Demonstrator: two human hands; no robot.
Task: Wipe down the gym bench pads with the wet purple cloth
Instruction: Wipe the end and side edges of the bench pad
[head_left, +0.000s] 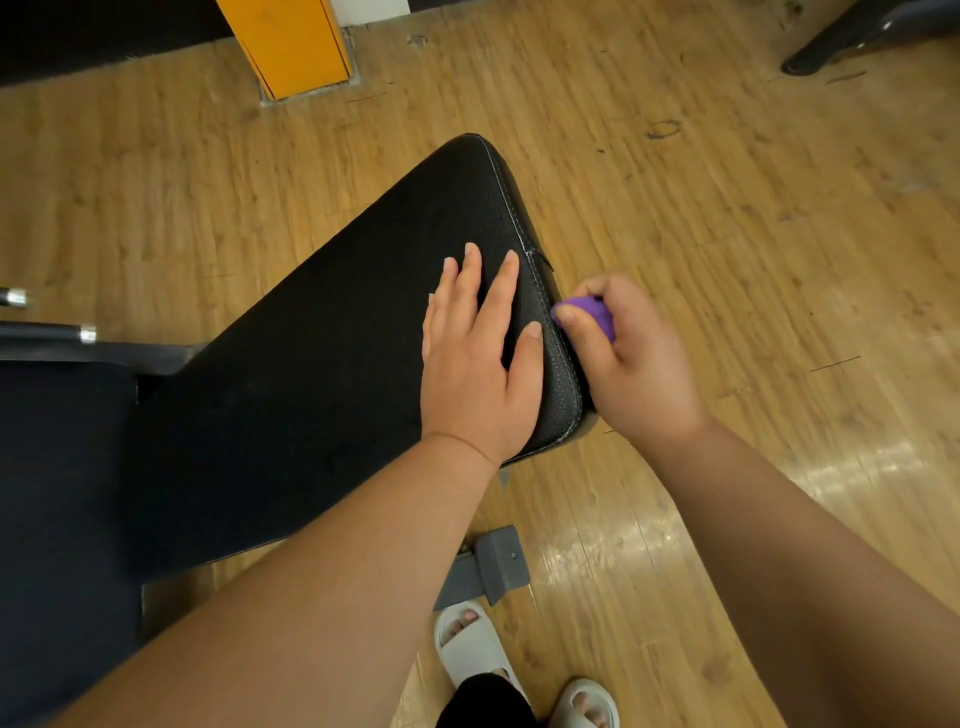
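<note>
Right hand (639, 364) is gripping the purple cloth (589, 314) in a tight wad, fingers curled round it, pressing it against the stitched end face of the black bench pad (337, 338). Left hand (478, 364) is lying flat on the pad's top, fingers straight and spread, just beside that edge. The pad's long axis is running off leftward; the end face is running away toward the far corner, so the next stroke is probably going that way.

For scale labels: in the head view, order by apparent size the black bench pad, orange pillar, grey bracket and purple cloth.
Largest first:
black bench pad
orange pillar
grey bracket
purple cloth, mostly hidden in the right hand
</note>
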